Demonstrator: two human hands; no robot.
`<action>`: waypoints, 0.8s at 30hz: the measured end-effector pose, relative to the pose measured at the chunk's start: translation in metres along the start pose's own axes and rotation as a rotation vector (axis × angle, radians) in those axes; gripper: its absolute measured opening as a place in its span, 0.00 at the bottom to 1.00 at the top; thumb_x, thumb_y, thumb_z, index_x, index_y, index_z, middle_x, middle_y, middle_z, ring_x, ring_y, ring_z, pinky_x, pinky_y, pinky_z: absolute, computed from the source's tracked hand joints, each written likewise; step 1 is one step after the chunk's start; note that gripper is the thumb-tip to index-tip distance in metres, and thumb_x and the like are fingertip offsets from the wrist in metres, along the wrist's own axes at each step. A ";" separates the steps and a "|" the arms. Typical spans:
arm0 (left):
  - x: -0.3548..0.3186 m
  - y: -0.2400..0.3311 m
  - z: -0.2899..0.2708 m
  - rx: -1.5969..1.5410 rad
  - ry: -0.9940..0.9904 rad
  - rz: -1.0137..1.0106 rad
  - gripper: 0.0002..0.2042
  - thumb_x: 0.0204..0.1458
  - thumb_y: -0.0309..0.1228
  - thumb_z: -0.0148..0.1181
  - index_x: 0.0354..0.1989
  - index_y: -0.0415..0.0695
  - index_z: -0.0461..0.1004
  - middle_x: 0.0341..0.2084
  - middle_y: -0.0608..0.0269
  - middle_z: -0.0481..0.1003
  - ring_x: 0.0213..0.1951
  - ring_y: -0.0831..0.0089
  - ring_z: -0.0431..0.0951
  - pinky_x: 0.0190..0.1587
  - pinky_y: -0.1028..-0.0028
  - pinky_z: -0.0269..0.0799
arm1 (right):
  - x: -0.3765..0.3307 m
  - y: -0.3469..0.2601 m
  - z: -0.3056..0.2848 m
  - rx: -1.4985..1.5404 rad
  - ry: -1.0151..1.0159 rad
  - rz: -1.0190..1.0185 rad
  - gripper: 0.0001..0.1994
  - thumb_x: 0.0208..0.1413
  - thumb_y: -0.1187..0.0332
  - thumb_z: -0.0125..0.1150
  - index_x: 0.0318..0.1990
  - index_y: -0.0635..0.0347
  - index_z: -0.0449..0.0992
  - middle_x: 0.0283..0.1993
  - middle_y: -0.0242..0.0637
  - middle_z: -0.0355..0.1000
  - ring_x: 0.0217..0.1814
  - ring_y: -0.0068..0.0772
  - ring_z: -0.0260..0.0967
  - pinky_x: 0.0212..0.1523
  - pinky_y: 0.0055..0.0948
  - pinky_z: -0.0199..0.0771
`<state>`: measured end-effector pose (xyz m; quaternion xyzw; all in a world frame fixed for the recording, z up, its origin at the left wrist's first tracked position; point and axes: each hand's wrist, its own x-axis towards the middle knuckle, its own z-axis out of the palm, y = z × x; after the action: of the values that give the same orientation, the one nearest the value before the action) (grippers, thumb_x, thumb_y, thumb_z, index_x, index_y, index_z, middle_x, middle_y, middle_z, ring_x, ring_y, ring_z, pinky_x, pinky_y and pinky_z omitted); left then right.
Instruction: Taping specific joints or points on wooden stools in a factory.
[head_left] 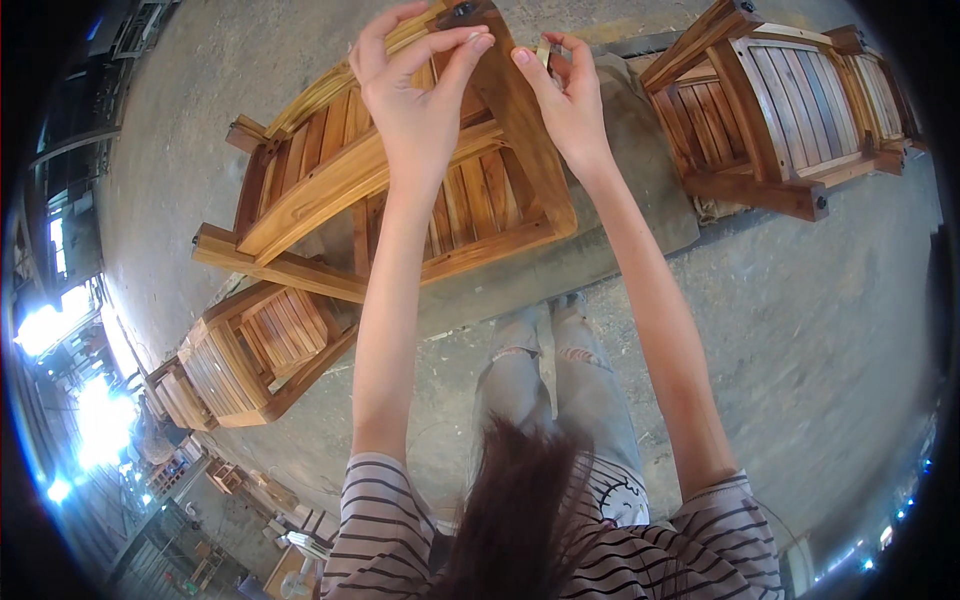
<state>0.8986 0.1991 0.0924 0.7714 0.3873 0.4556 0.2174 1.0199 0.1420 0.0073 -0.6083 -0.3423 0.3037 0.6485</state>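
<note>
Concrete workshop floor [800, 330]; left grip [415, 85] grasping slatted reddish-brown wooden chair [400, 180] leg, right grip [570, 95] pinching small pale piece [543, 50] beside it.

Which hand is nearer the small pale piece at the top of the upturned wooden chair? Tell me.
Right. The right hand pinches the small pale piece in its fingertips. The left hand rests on the chair leg just beside it, without touching the piece.

Left hand [415, 90] grips top leg of upturned slatted brown wooden chair [330, 190]; right hand [565, 95] pinches small pale piece [543, 50] beside it. Similar wooden chair [780, 110] right, another [250, 360] lower left, grey concrete floor [800, 330].
</note>
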 end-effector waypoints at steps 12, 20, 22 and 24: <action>0.010 -0.025 0.016 0.015 0.087 0.125 0.06 0.44 0.28 0.72 0.31 0.49 0.84 0.50 0.60 0.66 0.56 0.62 0.64 0.57 0.60 0.59 | 0.006 -0.003 0.004 -0.002 -0.013 0.045 0.29 0.56 0.53 0.65 0.55 0.65 0.63 0.32 0.35 0.70 0.33 0.23 0.65 0.36 0.26 0.67; 0.005 -0.015 0.006 -0.203 0.011 -0.039 0.06 0.45 0.27 0.71 0.33 0.47 0.84 0.51 0.60 0.65 0.56 0.64 0.64 0.59 0.62 0.59 | -0.011 -0.005 0.003 -0.001 0.001 -0.007 0.24 0.59 0.59 0.62 0.56 0.64 0.62 0.34 0.36 0.71 0.35 0.22 0.66 0.36 0.24 0.67; 0.006 -0.013 0.006 -0.198 0.015 -0.022 0.06 0.43 0.25 0.73 0.30 0.47 0.85 0.50 0.60 0.65 0.57 0.64 0.64 0.60 0.63 0.58 | -0.016 -0.004 0.002 0.032 0.002 0.001 0.24 0.59 0.61 0.62 0.56 0.63 0.62 0.35 0.36 0.72 0.36 0.21 0.67 0.38 0.23 0.68; 0.002 -0.003 0.001 -0.106 -0.055 -0.071 0.09 0.47 0.29 0.69 0.38 0.46 0.83 0.55 0.57 0.64 0.60 0.60 0.62 0.63 0.61 0.55 | -0.019 -0.004 -0.003 0.060 0.004 0.012 0.23 0.59 0.63 0.62 0.57 0.63 0.62 0.37 0.37 0.73 0.38 0.21 0.68 0.40 0.22 0.68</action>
<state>0.8985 0.2022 0.0913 0.7568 0.3837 0.4462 0.2843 1.0109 0.1250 0.0096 -0.5913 -0.3283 0.3164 0.6652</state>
